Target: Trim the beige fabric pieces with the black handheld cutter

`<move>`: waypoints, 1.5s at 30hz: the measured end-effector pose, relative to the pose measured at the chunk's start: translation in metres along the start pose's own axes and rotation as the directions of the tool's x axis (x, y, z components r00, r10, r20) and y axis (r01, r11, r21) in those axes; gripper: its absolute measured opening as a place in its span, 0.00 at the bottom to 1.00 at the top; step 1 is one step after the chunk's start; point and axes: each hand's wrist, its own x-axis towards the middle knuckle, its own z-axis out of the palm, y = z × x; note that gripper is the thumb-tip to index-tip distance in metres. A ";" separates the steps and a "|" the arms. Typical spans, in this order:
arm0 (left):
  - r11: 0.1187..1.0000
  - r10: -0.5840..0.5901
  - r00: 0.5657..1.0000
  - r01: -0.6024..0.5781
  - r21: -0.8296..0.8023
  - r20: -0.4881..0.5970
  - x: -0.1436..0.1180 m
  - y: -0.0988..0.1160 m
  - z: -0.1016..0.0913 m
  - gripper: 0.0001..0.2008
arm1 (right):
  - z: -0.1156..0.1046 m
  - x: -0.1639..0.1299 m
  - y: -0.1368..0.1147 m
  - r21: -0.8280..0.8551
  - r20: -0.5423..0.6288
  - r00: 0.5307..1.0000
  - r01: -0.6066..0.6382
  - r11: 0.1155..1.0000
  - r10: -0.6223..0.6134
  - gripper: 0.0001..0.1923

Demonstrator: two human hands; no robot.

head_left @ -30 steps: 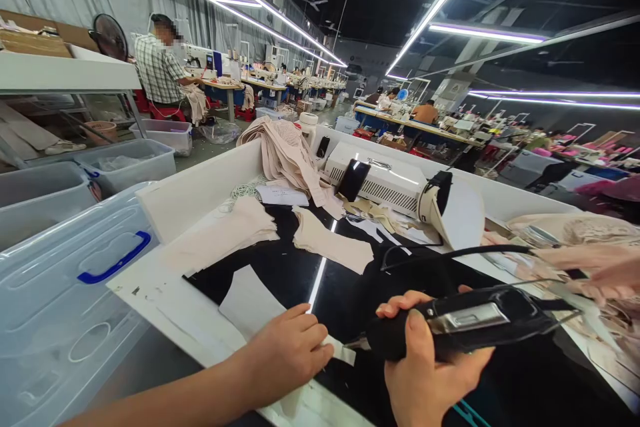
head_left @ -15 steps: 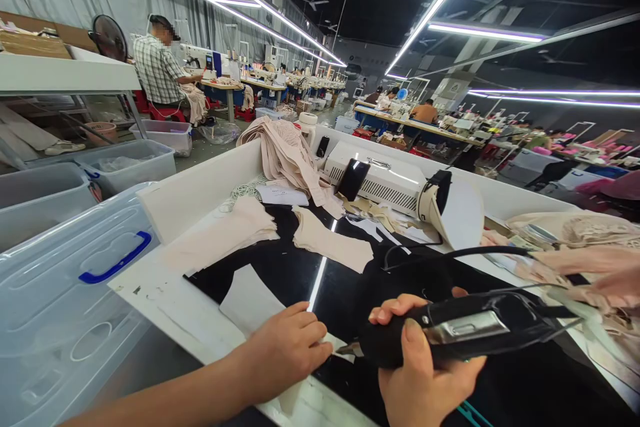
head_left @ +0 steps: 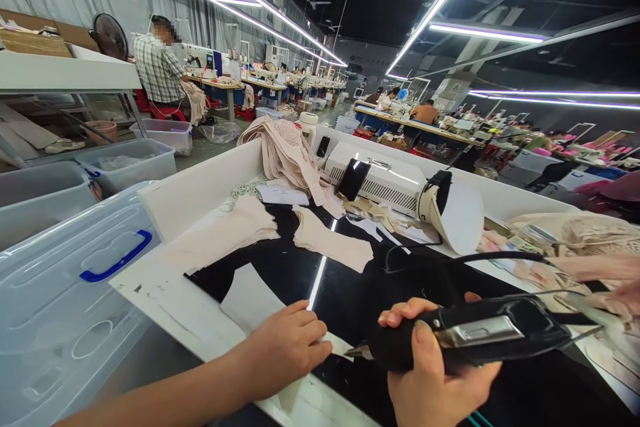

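My right hand (head_left: 440,373) is wrapped round a black corded hand tool (head_left: 480,340) with a metal plate on its side. Its pointed metal tip aims left and meets the end of a pale fabric piece (head_left: 253,297) lying near the table's front edge. My left hand (head_left: 290,343) has its fingers curled together on that piece, just left of the tip, and covers its middle. Beyond my hands, a separate cream fabric stack (head_left: 333,240) lies on the black glossy tabletop (head_left: 380,287). A larger pale stack (head_left: 235,230) sits farther left.
A white heater-like machine (head_left: 375,177) with a phone (head_left: 353,179) leaning on it stands at the back, near draped fabric (head_left: 285,153). Another person's blurred hand (head_left: 595,268) works at right. Clear plastic bins (head_left: 60,280) stand at left. A low white wall (head_left: 200,190) borders the table.
My right hand and the black tool have shifted slightly right, so the tip is farther from my left fingers. My left hand stays in place. The other person's hand has moved right.
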 end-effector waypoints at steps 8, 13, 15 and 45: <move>1.000 -0.021 1.000 0.021 -0.003 0.005 0.000 0.004 -0.009 0.08 | -0.002 -0.004 0.004 -0.032 -0.015 1.000 -0.026 0.999 0.026 0.36; 0.976 -0.212 0.977 0.211 0.043 0.006 -0.013 0.013 -0.004 0.13 | -0.002 -0.008 0.000 -0.064 -0.028 0.999 0.033 0.997 -0.035 0.37; 0.971 -0.234 0.972 0.233 0.050 0.021 -0.017 0.015 -0.001 0.13 | -0.001 -0.011 -0.002 -0.076 -0.048 0.997 0.051 0.996 -0.055 0.37; 0.999 -0.044 0.992 0.043 0.010 0.118 0.012 -0.021 0.001 0.11 | 0.013 -0.023 -0.007 -0.095 -0.147 0.981 0.112 0.989 -0.125 0.34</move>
